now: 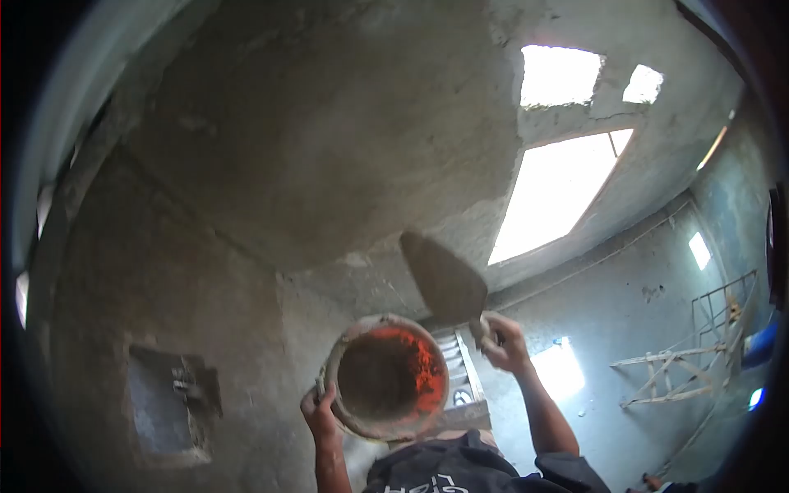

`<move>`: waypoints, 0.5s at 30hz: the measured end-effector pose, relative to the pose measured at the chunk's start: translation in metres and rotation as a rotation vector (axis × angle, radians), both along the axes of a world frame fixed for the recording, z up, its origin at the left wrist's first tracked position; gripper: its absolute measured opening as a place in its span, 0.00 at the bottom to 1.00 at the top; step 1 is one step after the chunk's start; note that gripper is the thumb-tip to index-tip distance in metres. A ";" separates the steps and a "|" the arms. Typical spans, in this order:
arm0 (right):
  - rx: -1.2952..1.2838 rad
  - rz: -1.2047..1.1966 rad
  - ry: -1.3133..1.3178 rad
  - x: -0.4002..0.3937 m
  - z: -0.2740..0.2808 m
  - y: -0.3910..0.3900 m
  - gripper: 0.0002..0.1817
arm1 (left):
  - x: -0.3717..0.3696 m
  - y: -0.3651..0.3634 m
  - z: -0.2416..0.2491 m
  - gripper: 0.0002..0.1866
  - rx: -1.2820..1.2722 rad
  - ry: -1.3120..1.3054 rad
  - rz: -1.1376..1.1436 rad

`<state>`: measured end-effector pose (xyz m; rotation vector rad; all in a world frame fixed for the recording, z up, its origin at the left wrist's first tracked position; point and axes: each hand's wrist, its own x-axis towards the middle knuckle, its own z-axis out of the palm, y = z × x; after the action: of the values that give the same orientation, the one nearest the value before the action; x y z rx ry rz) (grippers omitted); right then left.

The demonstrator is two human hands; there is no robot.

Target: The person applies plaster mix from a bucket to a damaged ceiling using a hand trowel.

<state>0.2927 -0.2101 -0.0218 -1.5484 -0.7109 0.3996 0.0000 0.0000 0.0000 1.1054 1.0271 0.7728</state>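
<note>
My left hand (320, 408) is closed on the left side of a bucket (437, 374) near its rim. Grey mortar coats the rim and much of the inside, while orange-red plastic shows along the right inner wall. The bucket is tipped so that its mouth faces me, with grey material at its bottom. In my right hand (504, 343) is a trowel (444, 281), its handle inside my closed fingers. The broad blade points up and to the left, above the bucket's right edge and apart from it. Grey residue covers the blade.
A rough grey plastered wall (329, 140) rises ahead, with a bright large opening (563, 193) at right. A recess (160, 403) sits low at left. On the right stands a wooden frame (678, 374); behind the bucket is a slatted ladder-like piece (462, 361).
</note>
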 end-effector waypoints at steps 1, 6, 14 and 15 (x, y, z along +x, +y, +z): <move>0.035 -0.025 -0.013 0.004 -0.004 0.014 0.23 | -0.005 0.011 -0.010 0.12 0.002 0.013 0.009; 0.220 -0.341 0.073 0.106 0.114 0.079 0.16 | 0.003 -0.002 -0.005 0.11 -0.029 0.061 0.092; 0.412 -0.831 -0.721 0.278 0.213 0.156 0.23 | -0.041 0.011 -0.049 0.22 -0.077 0.205 0.055; 0.438 -0.891 -0.858 0.290 0.219 0.161 0.24 | -0.041 0.012 -0.048 0.22 -0.073 0.205 0.053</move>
<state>0.5823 -0.0487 0.1973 -1.4092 -0.5979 -1.0711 -0.0410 0.0121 -0.0482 1.1142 1.2515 0.6681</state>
